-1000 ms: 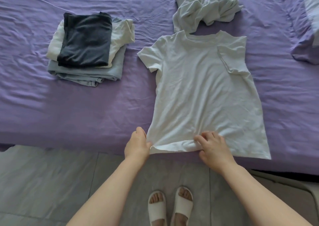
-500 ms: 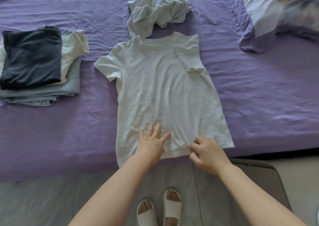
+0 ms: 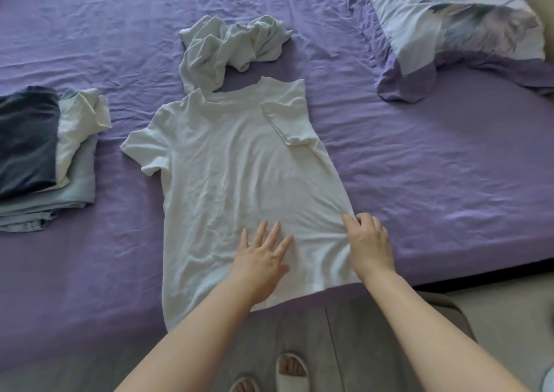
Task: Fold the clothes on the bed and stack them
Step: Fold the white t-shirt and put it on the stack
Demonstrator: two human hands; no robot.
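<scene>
Bed: wrinkled purple sheet [image 3: 419,167], work surface.
Shirt: pale white cotton T-shirt [image 3: 233,167] spread flat mid-bed, one sleeve tucked in.
Stack: folded dark-topped pile [image 3: 45,158] off left, awaiting it.
Left hand [image 3: 260,259]: fingers splayed, pinning cloth.
Right hand [image 3: 368,241]: pinching side seam, seemingly to fold.

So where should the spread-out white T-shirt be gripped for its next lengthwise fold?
Probably along the white T-shirt's right side edge, coming from the right: that sleeve is already folded in, and the right hand pinches that edge near the hem while the flat left hand pins the middle.
</scene>
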